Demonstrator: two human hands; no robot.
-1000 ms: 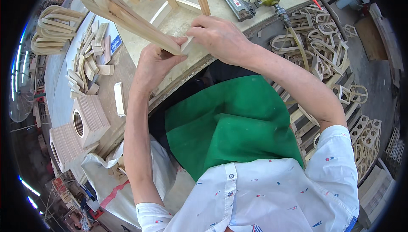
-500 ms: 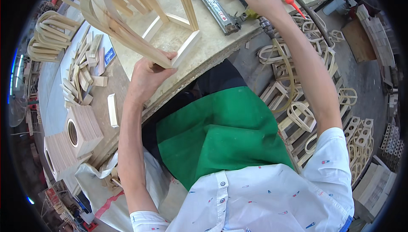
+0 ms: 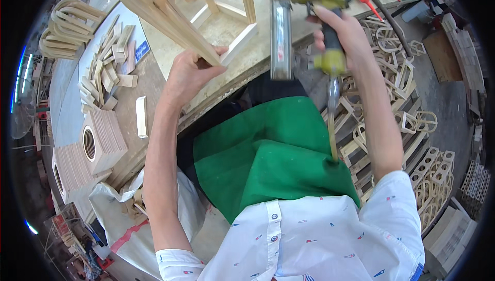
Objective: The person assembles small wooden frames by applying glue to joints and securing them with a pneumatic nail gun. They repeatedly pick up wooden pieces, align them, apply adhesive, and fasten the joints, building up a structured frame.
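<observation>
Left hand (image 3: 188,75) clamps the wooden frame (image 3: 170,10) on the worktop (image 3: 227,28), right hand (image 3: 343,33) wraps the nail gun (image 3: 309,3) clear of it; nailing apparently remains undone.

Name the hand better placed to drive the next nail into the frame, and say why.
Right. The right hand grips the nail gun, lifted just off the bench beside the wooden frame. The left hand is clamped on the frame's near rail, steadying it.

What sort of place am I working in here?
Most likely a woodworking shop: the right hand holds a pneumatic nail gun, the left hand steadies a wooden frame, and cut wood pieces lie nearby.
</observation>
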